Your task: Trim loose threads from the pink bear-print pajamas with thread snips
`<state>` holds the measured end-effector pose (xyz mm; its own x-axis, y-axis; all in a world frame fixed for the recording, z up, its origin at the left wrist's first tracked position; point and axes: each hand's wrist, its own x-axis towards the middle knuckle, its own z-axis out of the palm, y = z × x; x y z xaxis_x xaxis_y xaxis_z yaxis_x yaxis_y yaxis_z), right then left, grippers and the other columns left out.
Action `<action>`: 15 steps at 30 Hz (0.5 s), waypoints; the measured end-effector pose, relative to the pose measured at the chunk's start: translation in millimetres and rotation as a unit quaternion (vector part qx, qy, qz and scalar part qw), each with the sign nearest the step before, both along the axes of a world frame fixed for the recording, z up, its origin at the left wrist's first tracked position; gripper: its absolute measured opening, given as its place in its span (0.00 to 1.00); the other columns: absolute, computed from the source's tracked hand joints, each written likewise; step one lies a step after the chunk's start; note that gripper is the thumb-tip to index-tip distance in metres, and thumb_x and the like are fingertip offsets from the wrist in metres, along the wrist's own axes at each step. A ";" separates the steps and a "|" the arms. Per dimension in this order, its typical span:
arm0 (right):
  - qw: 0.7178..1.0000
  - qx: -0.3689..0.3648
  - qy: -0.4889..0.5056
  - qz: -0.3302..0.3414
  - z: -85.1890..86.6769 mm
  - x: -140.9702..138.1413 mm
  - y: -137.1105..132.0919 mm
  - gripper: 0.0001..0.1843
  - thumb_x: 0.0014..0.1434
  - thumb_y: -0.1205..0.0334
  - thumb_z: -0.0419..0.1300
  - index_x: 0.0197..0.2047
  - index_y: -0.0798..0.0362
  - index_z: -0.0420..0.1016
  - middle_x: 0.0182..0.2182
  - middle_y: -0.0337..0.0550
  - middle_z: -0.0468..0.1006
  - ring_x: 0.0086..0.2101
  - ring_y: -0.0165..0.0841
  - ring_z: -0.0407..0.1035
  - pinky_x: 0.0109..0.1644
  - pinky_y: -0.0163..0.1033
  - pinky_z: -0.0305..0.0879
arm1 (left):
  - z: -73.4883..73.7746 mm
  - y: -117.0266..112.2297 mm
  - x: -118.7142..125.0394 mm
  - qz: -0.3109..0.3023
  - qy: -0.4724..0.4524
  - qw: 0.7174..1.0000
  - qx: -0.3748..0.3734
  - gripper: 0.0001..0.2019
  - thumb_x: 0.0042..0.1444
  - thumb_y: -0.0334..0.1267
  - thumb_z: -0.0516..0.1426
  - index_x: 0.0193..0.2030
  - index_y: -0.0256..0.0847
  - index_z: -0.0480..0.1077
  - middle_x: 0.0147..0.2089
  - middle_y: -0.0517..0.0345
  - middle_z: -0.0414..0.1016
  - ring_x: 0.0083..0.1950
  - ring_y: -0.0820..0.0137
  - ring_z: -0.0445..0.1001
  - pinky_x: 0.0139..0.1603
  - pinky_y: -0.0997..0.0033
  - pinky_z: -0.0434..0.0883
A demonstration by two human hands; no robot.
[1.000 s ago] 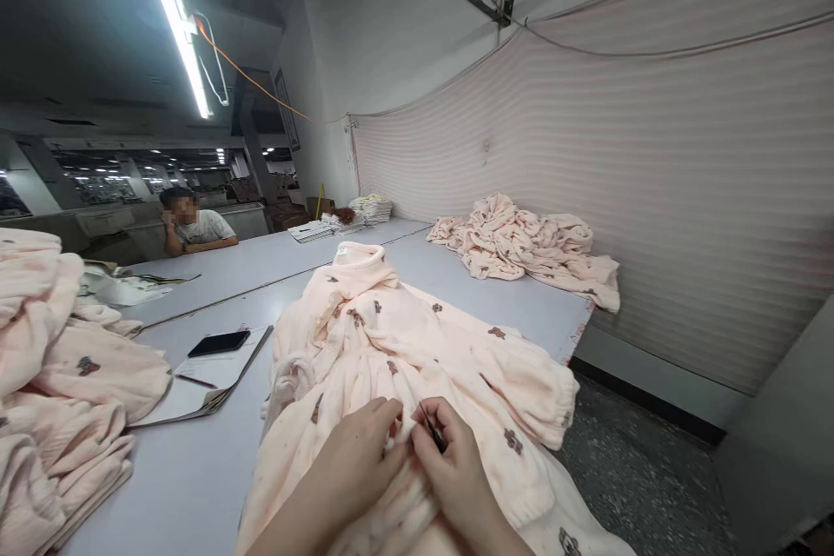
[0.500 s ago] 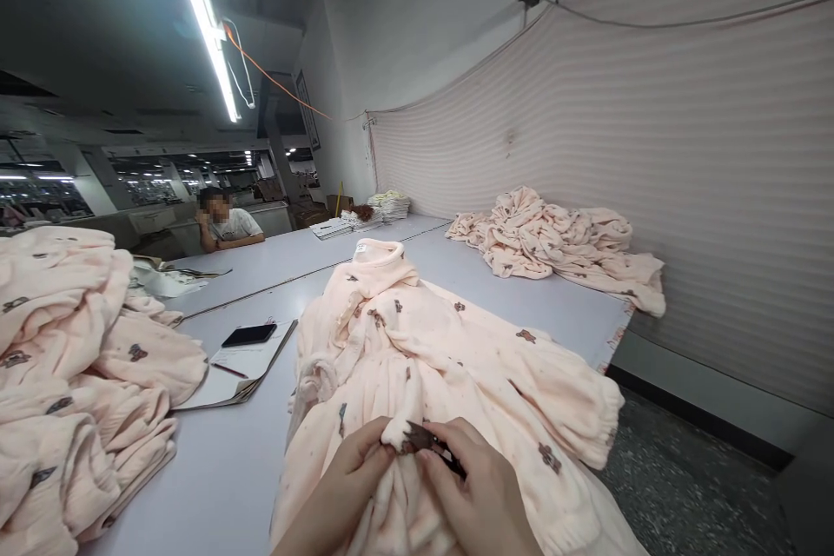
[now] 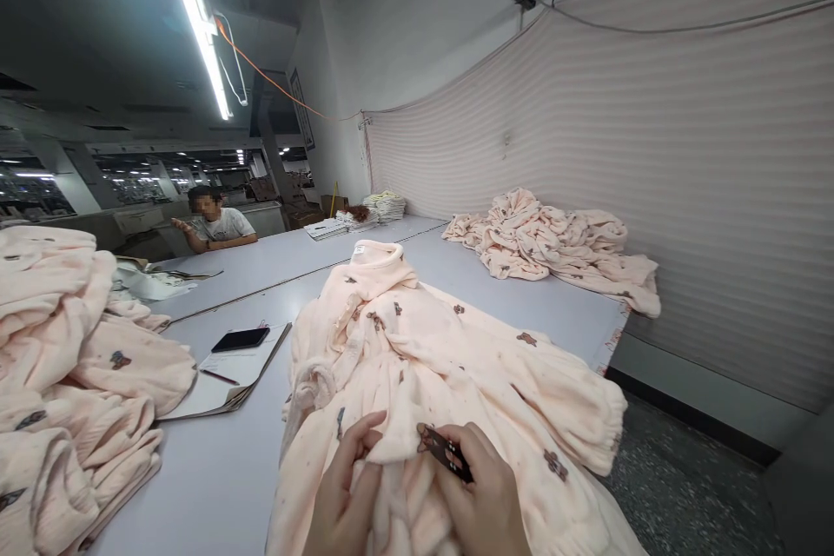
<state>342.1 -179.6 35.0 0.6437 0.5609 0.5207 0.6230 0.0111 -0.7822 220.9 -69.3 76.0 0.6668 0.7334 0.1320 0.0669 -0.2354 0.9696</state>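
A pale pink fleece garment (image 3: 469,365) with small brown bear prints is spread before me, its collar pointing away. My left hand (image 3: 352,482) pinches a raised fold of it between thumb and fingers. Just to the right, my right hand (image 3: 479,486) grips small dark thread snips (image 3: 446,452), their tip pointing left toward the fold. The tip seems apart from the cloth edge. My lower fingers are partly hidden by the folds.
Heaped pink garments (image 3: 58,365) lie at left, with another pile (image 3: 553,239) at the back right. A phone (image 3: 241,339) and a pen (image 3: 220,377) rest on a paper pad (image 3: 261,373). A person (image 3: 218,221) sits across the table (image 3: 215,460).
My hands have moved slightly apart, and the snips have come away from the bunched cloth. The left fingers have loosened around a wider fold. The person across has lowered a raised hand.
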 end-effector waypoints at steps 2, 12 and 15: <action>1.000 -0.012 -0.012 -0.011 6.2 8.9 6.5 0.08 0.57 0.66 0.54 0.39 0.50 0.73 0.32 0.40 0.76 0.33 0.34 0.71 0.36 0.34 0.64 | 9.3 13.4 0.1 -0.045 0.060 0.993 -0.086 0.13 0.49 0.37 0.55 0.42 0.41 0.75 0.41 0.56 0.76 0.51 0.59 0.69 0.49 0.69 0.66; 0.993 -0.094 -0.002 0.069 33.0 12.6 -0.4 0.08 0.59 0.58 0.57 0.43 0.46 0.74 0.37 0.38 0.78 0.37 0.34 0.73 0.40 0.33 0.66 | 24.4 42.6 5.3 -0.111 0.064 0.959 -0.254 0.11 0.46 0.43 0.59 0.30 0.36 0.75 0.33 0.56 0.76 0.42 0.61 0.70 0.45 0.67 0.68; 0.991 -0.092 -0.087 0.041 29.0 8.0 -6.7 0.12 0.61 0.59 0.55 0.47 0.46 0.73 0.37 0.40 0.78 0.36 0.36 0.73 0.38 0.35 0.66 | 18.4 42.1 4.7 -0.121 0.057 0.957 -0.259 0.11 0.47 0.44 0.59 0.29 0.37 0.74 0.31 0.56 0.76 0.43 0.60 0.70 0.45 0.66 0.68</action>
